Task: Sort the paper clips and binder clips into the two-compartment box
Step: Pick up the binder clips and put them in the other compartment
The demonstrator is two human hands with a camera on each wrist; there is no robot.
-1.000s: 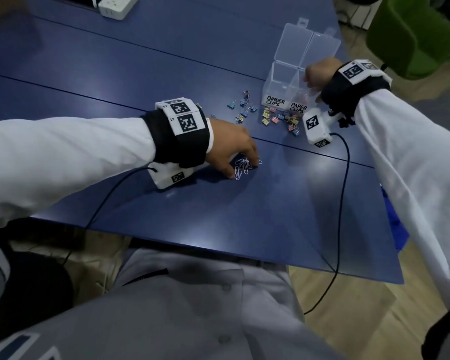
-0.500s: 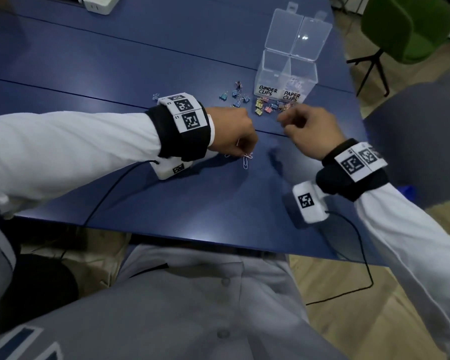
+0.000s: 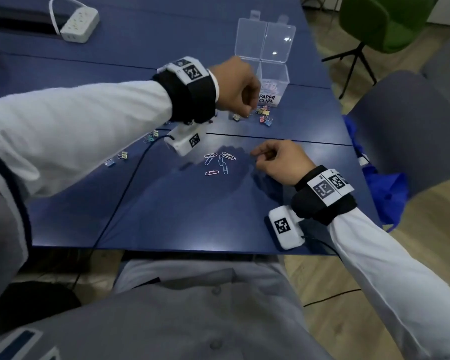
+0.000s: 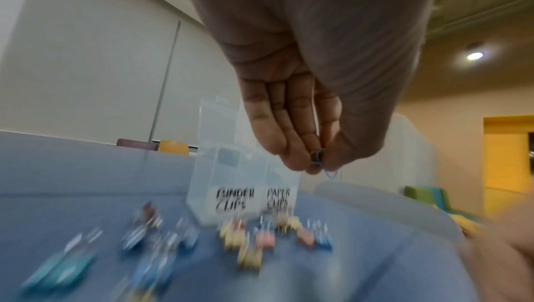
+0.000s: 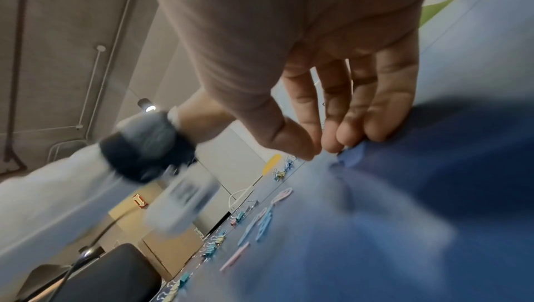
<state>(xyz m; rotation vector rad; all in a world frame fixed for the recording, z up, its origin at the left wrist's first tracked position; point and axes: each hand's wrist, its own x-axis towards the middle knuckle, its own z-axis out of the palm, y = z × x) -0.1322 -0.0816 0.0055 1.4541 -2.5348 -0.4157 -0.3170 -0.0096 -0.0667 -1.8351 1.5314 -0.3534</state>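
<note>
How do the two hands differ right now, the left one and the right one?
The left hand is raised in front of the clear box, while the right hand sits low over the blue table. The left hand pinches paper clips between its fingertips; the right hand's fingers are loosely curled beside the loose paper clips, and nothing shows in them. Both wear black wrist straps with white tags.

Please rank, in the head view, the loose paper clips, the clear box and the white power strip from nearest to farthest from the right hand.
From the right hand:
1. Loose paper clips, just to its left.
2. Clear box, beyond it.
3. White power strip, far corner, left.
</note>
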